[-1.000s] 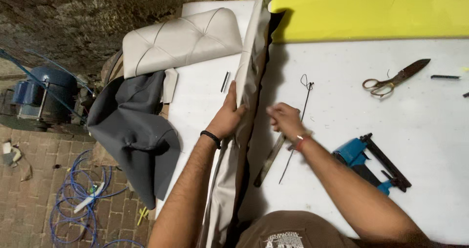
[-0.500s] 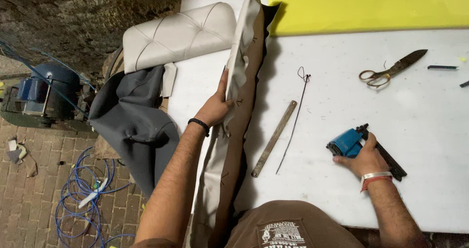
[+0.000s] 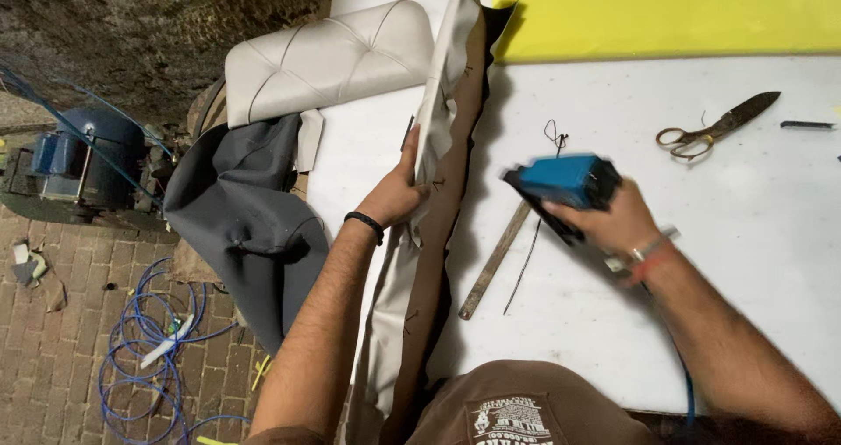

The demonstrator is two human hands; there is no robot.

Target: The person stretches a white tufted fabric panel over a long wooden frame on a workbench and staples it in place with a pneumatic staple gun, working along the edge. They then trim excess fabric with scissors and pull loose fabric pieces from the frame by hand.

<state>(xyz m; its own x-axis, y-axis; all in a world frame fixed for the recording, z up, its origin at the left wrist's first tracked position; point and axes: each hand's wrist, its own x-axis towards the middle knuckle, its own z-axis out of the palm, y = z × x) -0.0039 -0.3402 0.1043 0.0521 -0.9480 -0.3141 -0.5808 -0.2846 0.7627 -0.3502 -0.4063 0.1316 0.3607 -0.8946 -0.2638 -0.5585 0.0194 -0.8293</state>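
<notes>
Head cam, looking down at a white desk [image 3: 701,261]. Left hand [image 3: 396,195] is wrapped around the edge of a long upright panel [image 3: 442,86] w/ pale covering, steadying it on edge along the desk's left side; brown backing [image 3: 455,200] hangs beside it. Right hand [image 3: 613,222] is closed on a blue staple gun [image 3: 561,182], lifted off the desk, nose aimed toward the panel but clearly apart from it, slightly blurred. Progress, as a guess: covering looks draped and loose, no fastening visible, so stapling seems ahead. Nearby: wooden stick [image 3: 495,261] and thin wire [image 3: 536,235] lying btw. panel and gun, scissors [image 3: 714,130] far right, yellow foam [image 3: 666,16] at top.
</notes>
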